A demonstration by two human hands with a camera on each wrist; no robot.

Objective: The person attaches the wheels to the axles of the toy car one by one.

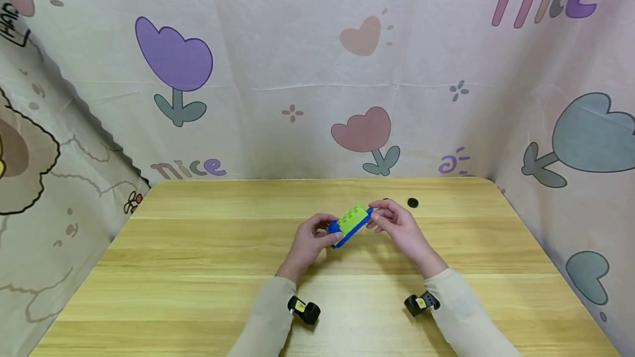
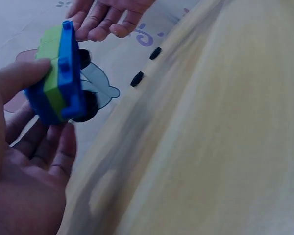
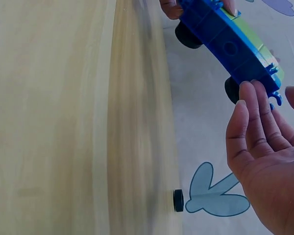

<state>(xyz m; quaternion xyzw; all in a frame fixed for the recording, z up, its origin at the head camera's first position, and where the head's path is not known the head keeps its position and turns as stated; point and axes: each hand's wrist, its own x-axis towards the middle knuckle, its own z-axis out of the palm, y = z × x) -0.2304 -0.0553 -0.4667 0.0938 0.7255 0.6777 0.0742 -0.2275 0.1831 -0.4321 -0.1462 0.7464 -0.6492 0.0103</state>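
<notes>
A toy car (image 1: 353, 218) with a blue chassis and light green studded bricks on top is held tilted above the table. My left hand (image 1: 306, 244) grips its near-left end, thumb over the green brick and fingers beneath. Straight fingers of my right hand (image 3: 264, 132) touch the chassis underside (image 3: 230, 49) by the small blue hook, while the thumb stands apart. In the left wrist view, black wheels (image 2: 89, 106) show along one side of the car. Blue stubs (image 2: 64, 64) stick out on the other side.
Two loose black wheels lie near the table's back edge, one wheel (image 1: 413, 203) in plain sight beyond my right hand, the other wheel (image 2: 137, 79) mostly hidden in the head view. The wooden table (image 1: 198, 269) meets a printed cloth (image 1: 278, 43) behind.
</notes>
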